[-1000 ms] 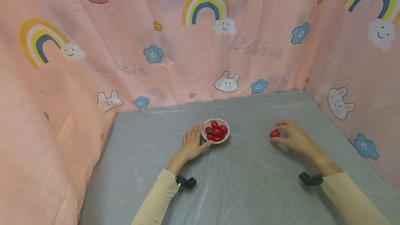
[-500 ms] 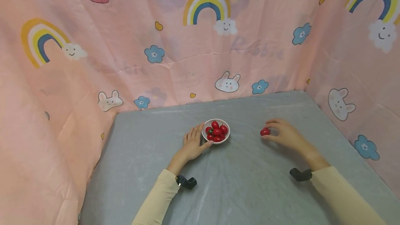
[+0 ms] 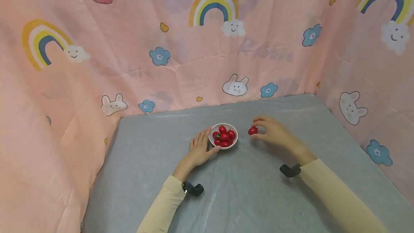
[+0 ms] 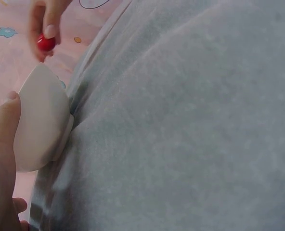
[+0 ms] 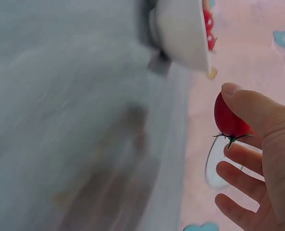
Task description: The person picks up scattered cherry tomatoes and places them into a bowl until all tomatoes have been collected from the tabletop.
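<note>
A small white bowl (image 4: 42, 115) stands on the grey-covered table, with several red cherry tomatoes (image 3: 224, 137) heaped inside. At its left side rests my left hand (image 3: 198, 152), the thumb against the near rim and the fairly straight fingers touching the left edge. To the right of the bowl, my right hand (image 3: 275, 132) pinches one cherry tomato (image 5: 230, 118) between thumb and fingertips, above the table. Its green stem end shows in the right wrist view, while the other fingers stay spread. In the left wrist view the held tomato appears beyond the bowl's rim.
A grey cloth (image 3: 245, 197) covers the table. Pink curtains (image 3: 181, 78) printed with rainbows, flowers and rabbits hang along the back and both sides. Each wrist carries a black camera mount (image 3: 193, 188).
My right hand has carried the cherry tomato leftward and slightly farther back, close to the bowl. My left hand and the bowl have stayed in place.
</note>
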